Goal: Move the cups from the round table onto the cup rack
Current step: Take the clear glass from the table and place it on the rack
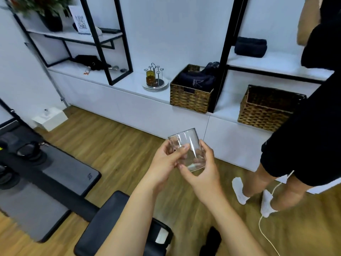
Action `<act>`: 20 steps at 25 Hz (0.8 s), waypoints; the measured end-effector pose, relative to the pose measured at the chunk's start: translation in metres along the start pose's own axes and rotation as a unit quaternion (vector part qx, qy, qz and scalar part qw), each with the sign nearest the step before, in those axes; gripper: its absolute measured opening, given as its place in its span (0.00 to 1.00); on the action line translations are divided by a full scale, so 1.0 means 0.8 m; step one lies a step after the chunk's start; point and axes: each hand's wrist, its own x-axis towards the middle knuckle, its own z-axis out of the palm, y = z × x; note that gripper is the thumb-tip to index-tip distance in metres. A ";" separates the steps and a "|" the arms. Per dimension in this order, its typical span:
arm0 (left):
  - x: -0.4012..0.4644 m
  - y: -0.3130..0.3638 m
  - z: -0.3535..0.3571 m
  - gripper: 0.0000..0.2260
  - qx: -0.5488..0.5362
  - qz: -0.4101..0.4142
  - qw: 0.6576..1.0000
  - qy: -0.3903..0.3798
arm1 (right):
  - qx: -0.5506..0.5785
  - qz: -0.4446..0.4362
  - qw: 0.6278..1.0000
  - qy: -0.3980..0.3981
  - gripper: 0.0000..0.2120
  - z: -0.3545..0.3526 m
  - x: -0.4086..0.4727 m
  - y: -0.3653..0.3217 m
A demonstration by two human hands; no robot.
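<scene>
Glass cup [186,151], clear and empty, is held in mid-air above the wooden floor [118,137], tilted with its mouth up and away from the camera. Both hands wrap it: the left hand [166,163] has its fingers [181,149] grasping the near side, and the right hand [204,169] curls around the far side and base. Well beyond it, the cup rack [155,77] stands on a round tray on the white tabletop [129,82], with two amber cups [150,77] hung on its pegs. Just right of the rack sits a wicker basket [190,97] of dark cloth. A second person's legs [273,182] stand at right.
</scene>
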 end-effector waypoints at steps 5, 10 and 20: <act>0.137 0.012 0.036 0.30 -0.012 -0.004 0.999 0.049 | -0.017 -0.016 0.998 -0.060 0.42 -0.023 0.154 0.031; 0.241 0.052 0.053 0.37 0.005 -0.003 0.996 0.094 | -0.028 -0.044 0.993 -0.102 0.43 -0.025 0.294 0.036; 0.441 0.101 -0.034 0.31 -0.059 0.029 0.981 0.182 | 0.053 -0.046 0.988 -0.136 0.39 0.109 0.495 0.061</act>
